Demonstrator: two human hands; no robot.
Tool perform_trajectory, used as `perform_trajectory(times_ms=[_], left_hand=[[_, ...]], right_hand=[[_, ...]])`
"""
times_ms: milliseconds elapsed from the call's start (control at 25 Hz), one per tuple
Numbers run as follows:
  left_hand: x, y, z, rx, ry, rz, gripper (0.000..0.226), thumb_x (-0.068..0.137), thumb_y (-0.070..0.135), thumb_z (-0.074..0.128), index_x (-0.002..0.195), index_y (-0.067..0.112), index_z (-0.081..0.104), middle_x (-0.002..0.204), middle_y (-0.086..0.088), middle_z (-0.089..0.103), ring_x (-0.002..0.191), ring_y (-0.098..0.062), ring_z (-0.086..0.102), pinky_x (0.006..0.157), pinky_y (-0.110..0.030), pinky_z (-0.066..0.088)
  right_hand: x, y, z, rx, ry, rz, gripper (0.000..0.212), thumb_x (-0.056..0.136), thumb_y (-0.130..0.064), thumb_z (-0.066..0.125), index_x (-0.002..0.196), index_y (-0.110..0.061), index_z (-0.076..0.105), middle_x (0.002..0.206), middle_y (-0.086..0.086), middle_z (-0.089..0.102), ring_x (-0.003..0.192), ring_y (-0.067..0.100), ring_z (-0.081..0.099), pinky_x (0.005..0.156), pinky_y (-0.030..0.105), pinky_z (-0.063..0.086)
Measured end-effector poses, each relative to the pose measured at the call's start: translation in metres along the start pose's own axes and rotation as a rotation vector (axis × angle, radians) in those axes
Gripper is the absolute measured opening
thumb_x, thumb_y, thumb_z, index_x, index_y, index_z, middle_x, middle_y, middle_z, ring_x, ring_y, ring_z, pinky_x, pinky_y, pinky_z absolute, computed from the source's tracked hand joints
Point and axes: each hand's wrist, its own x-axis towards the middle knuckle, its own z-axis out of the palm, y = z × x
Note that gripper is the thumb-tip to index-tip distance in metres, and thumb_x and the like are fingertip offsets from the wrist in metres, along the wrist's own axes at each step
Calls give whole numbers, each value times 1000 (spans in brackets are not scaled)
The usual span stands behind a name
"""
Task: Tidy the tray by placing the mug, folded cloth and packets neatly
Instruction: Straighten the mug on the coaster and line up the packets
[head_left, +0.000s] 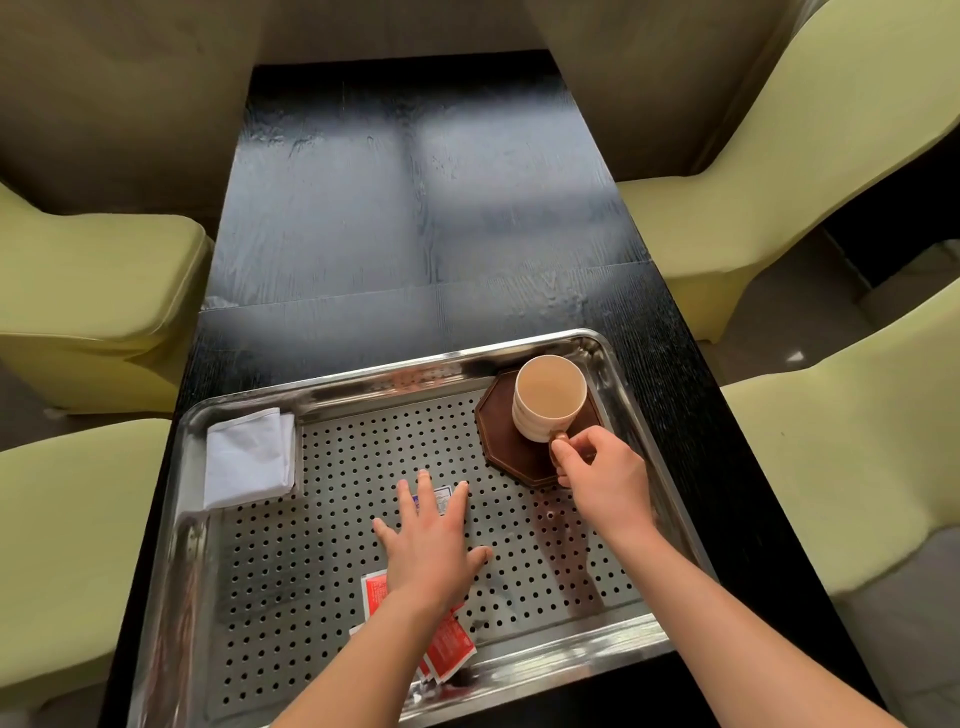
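**Tray with packets, cloth and mug**

Red packets are seen at the lower centre, partly hidden under the left forearm. Above them, the left hand is spread flat, its grip wide, over a blue-printed packet on the perforated tray. At mid-left, a folded cloth is laid in the tray's corner. Toward the upper right, the mug on a brown coaster is held by its handle in the right hand.
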Motion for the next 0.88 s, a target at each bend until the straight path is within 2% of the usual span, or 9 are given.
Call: perform_trajectory(times_ms=[240, 360, 440, 520, 640, 720, 760, 800, 880], left_hand=[[-1, 3, -7, -47, -22, -39, 88, 85, 63, 58, 154, 38, 9, 167, -7, -4, 152, -32, -9, 115, -69, 8], [5, 9, -18, -89, 103, -40, 78, 88, 48, 55, 153, 25, 19, 162, -6, 21, 151, -27, 12, 119, -61, 17], [16, 20, -31, -366, 115, -60, 72, 89, 34, 55, 153, 17, 26, 154, -7, 37, 144, -25, 30, 117, -50, 29], [27, 35, -47, -734, 57, -143, 69, 89, 25, 55, 153, 16, 30, 150, -10, 44, 138, -27, 40, 112, -50, 37], [41, 52, -57, -823, 84, -132, 64, 89, 18, 54, 151, 16, 36, 149, -8, 47, 136, -26, 44, 111, -50, 40], [50, 59, -58, -876, 55, -152, 53, 86, 13, 53, 139, 14, 50, 135, -12, 57, 120, -29, 56, 101, -48, 48], [52, 61, -58, -930, 37, -174, 41, 84, 10, 52, 124, 13, 58, 122, -15, 63, 103, -29, 62, 90, -46, 52], [54, 63, -58, -973, 32, -194, 29, 82, 8, 50, 108, 15, 61, 108, -15, 66, 85, -26, 61, 77, -43, 51], [54, 64, -56, -1032, 29, -201, 26, 79, 4, 49, 94, 19, 63, 94, -13, 72, 68, -20, 55, 64, -42, 49]], right_hand=[[-5, 11, -7, 144, 35, 29, 27, 87, -53, 66, 96, -27, 63, 90, -5, 70, 83, 18, 72, 75, 42, 60], [-2, 29, -7, 128, 29, 110, 24, 94, -43, 61, 107, -23, 65, 98, -3, 70, 91, 20, 70, 82, 48, 59], [3, 39, -4, 91, -11, 182, 25, 96, -32, 59, 117, -20, 64, 107, 1, 70, 98, 23, 69, 88, 49, 57], [8, 41, 0, 66, -58, 204, 29, 97, -29, 59, 124, -19, 61, 116, 2, 68, 100, 24, 69, 92, 48, 56], [14, 40, 7, 90, -85, 200, 37, 96, -27, 62, 131, -17, 58, 123, 4, 61, 101, 24, 68, 93, 46, 56], [19, 41, 9, 50, -60, 196, 39, 95, -26, 63, 132, -17, 57, 127, 4, 56, 102, 21, 65, 95, 42, 54], [21, 42, 9, 20, -45, 195, 39, 95, -26, 63, 132, -17, 57, 130, 5, 54, 102, 18, 62, 97, 39, 52], [22, 43, 10, 2, -37, 195, 39, 95, -25, 63, 133, -16, 57, 132, 5, 52, 101, 16, 60, 97, 37, 50], [23, 46, 10, 11, -46, 194, 42, 96, -22, 61, 137, -16, 55, 136, 6, 52, 99, 16, 61, 98, 37, 50]])
